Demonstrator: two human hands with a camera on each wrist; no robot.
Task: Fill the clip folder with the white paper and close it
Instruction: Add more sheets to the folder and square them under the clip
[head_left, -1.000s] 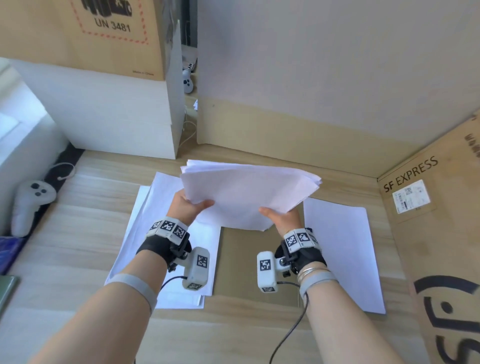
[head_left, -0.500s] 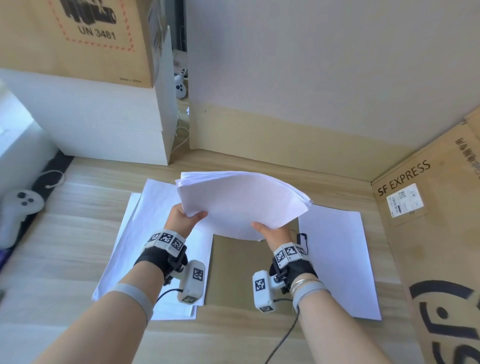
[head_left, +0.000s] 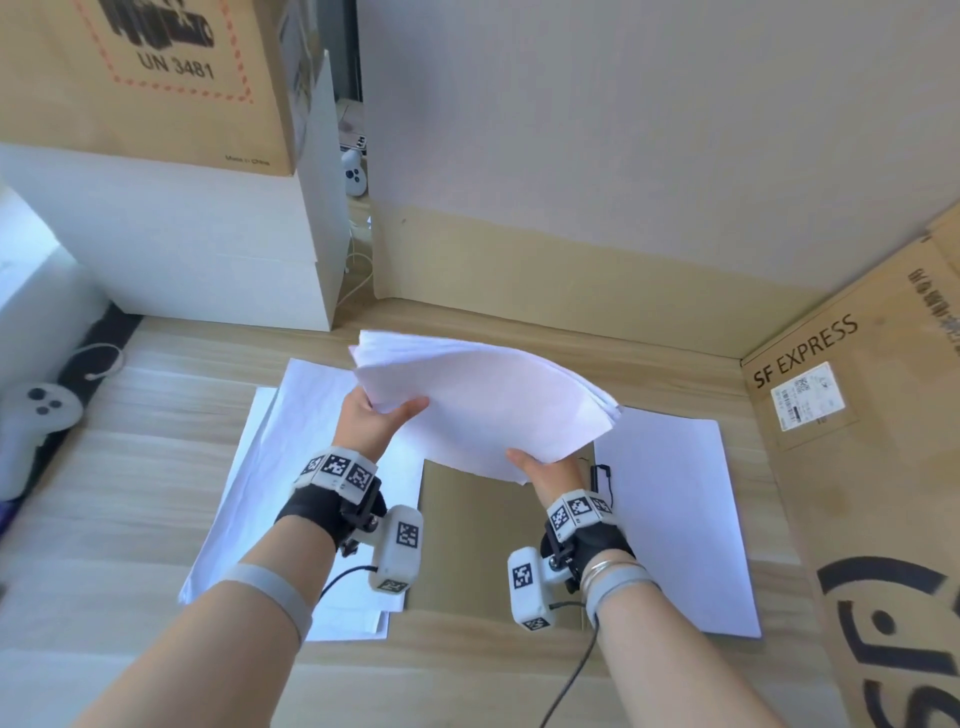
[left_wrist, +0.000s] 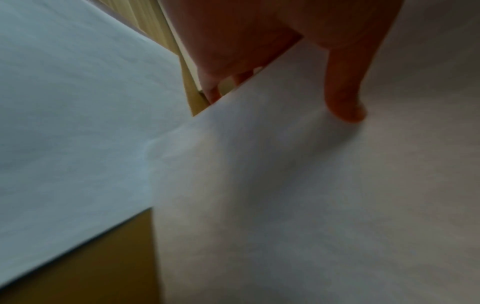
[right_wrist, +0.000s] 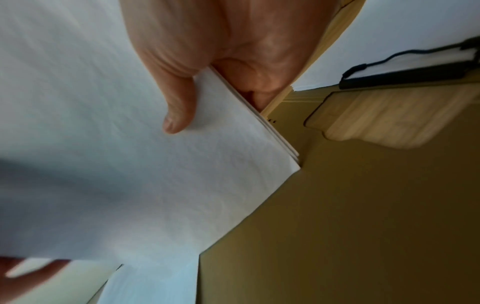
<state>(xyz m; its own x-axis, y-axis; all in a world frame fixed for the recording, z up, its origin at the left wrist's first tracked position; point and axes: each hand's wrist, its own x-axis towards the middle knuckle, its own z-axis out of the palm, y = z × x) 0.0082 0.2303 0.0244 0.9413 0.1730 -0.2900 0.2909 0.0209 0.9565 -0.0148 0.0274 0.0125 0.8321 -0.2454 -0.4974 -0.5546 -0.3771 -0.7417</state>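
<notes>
I hold a bowed stack of white paper (head_left: 483, 400) above the table with both hands. My left hand (head_left: 382, 415) pinches its left edge, thumb on top (left_wrist: 345, 98). My right hand (head_left: 535, 462) pinches the near right corner, thumb on top (right_wrist: 179, 111) and fingers underneath. Below lies the open brown clip folder (head_left: 467, 545), its cover flat on the table. White sheets (head_left: 670, 514) lie on its right half, beside the black clip (head_left: 600, 475) at the spine. In the right wrist view the black clip (right_wrist: 405, 76) shows past the stack's corner.
More loose white sheets (head_left: 249, 499) lie on the wooden table (head_left: 130, 493) to the left of the folder. An SF Express carton (head_left: 857, 467) stands at the right, a white box (head_left: 182, 244) at the back left, and a white controller (head_left: 31, 421) at far left.
The stack has bowed more and its right side has dipped toward the folder. Both hands have kept their grip while the head view shifted a little.
</notes>
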